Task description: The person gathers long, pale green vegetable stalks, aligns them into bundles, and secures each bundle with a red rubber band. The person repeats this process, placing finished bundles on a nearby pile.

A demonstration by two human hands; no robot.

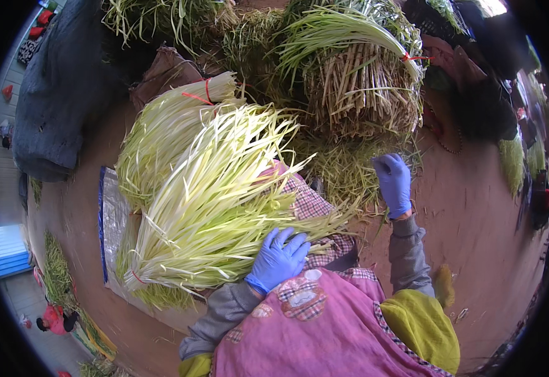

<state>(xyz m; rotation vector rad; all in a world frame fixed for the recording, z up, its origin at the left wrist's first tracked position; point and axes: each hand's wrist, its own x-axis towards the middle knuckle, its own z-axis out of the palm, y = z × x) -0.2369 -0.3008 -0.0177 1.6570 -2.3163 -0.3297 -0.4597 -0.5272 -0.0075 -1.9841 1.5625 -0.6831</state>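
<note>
My left hand [280,257], in a blue glove, lies spread on the leafy part of a large pile of pale yellow-green leaf vegetables [208,202], which look like blanched chives. The pile rests across the lap, and a red tie [138,277] binds its white end at lower left. Another bundle [161,127] with a red tie [207,92] lies behind it. My right hand [393,181], also gloved, is raised to the right above the floor, away from the pile, its fingers curled together; whether something thin is between them cannot be told.
Ahead stands a thick stack of stalks [359,89] with a tied green bundle [364,33] on top. Loose trimmings [349,169] litter the floor before it. A silvery sheet [114,207] with a blue edge lies left. A dark covered heap [57,103] is at upper left; a person in red [55,320] is far off.
</note>
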